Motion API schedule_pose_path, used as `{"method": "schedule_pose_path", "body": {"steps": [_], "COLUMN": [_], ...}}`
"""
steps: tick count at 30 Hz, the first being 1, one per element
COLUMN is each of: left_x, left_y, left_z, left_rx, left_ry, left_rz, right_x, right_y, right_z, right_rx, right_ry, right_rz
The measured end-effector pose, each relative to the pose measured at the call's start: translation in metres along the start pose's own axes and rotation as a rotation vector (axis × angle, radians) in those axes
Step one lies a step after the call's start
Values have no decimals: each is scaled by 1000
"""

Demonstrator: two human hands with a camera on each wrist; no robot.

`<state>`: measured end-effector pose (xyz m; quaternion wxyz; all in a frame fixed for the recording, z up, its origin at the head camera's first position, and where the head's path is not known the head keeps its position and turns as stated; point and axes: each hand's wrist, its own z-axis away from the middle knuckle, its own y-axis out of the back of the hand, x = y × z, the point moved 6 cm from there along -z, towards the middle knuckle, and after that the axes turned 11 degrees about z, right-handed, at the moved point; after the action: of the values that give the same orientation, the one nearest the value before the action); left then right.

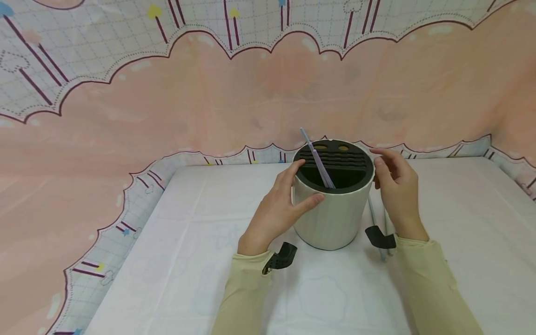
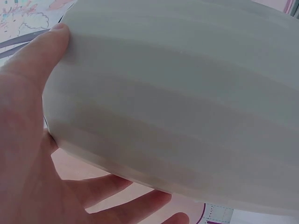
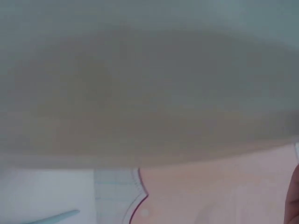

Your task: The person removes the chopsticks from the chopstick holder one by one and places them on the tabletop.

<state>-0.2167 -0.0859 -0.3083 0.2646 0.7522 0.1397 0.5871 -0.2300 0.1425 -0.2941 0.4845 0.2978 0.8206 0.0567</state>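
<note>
A round white knife holder [image 1: 328, 221] with a black slotted top [image 1: 339, 160] stands on the white table. Out of the wide opening in its top leans a thin blue-purple stick [image 1: 319, 160]. My left hand [image 1: 278, 207] grips the holder at the left, thumb over the front rim and fingers along the side. The left wrist view shows the holder's pale wall [image 2: 177, 102] against that thumb. At the right rim is my right hand [image 1: 395, 186], its fingers loosely bent; whether they touch the rim I cannot tell. The right wrist view is mostly filled by the blurred wall.
Thin sticks [image 1: 371, 211] lie on the table right of the holder, partly hidden by the right wrist's black mount [image 1: 380, 237]. Another black mount [image 1: 281, 257] sits on the left wrist. A peach patterned cloth [image 1: 251, 102] rises behind the white tabletop [image 1: 201, 256].
</note>
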Motion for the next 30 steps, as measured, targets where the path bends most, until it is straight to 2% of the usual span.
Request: {"method": "schedule_pose_path", "body": {"steps": [5,8,13,21,30], "left_x": [0,0,0,0,0], "left_y": [1,1,2,2,2], "left_z": [1,1,2,2,4], "left_rx": [-3,-5,-6,-3,-11], "left_ry": [3,2,3,-7,-4], "left_rz": [5,7,13,1,-3], "right_x": [-11,-14,-25,-46,-64], "right_y": [1,-1,-9,-17,-20], "right_z": [1,2,8,15,22], "right_rx": [97,138,103,52,0], "right_ry": [124,206,260,395,610], "right_rz": [-49,-26,60,70,199]}}
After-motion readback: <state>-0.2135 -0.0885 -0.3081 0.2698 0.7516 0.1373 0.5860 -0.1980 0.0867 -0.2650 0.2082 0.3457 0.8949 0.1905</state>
